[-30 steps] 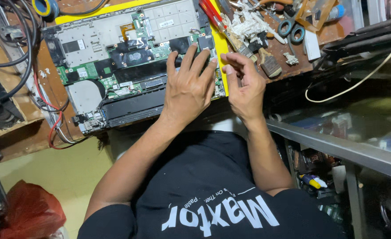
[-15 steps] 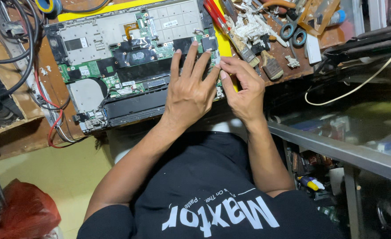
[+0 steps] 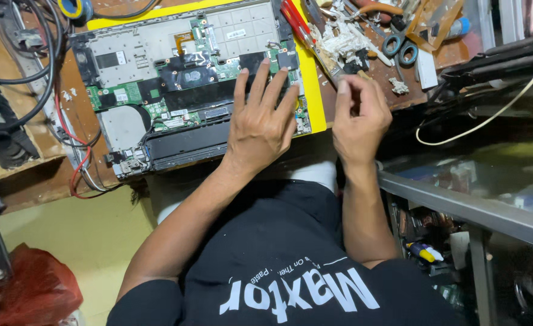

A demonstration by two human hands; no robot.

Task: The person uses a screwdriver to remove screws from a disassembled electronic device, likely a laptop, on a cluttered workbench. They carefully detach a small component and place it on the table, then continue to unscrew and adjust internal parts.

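Observation:
An opened laptop base (image 3: 176,72) lies on a yellow mat (image 3: 315,90) on the workbench, its green circuit board, black heat pipe and grey metal plates bare. My left hand (image 3: 260,121) rests flat on the board's right part, fingers spread, holding nothing. My right hand (image 3: 360,115) is raised just right of the mat's edge. Its fingers are curled and its thumb and forefinger are pinched together. Nothing shows between the fingertips.
Red-handled tools (image 3: 296,24), blue-handled scissors (image 3: 399,45) and white scraps crowd the bench at upper right. Black and red cables (image 3: 31,54) hang at the left. A metal shelf rail (image 3: 459,205) and a white cable (image 3: 484,121) are at the right, and a red bag (image 3: 31,290) lies on the floor.
My right hand has drawn away from the laptop's right edge, out to the right and slightly up. My left hand stays flat on the board.

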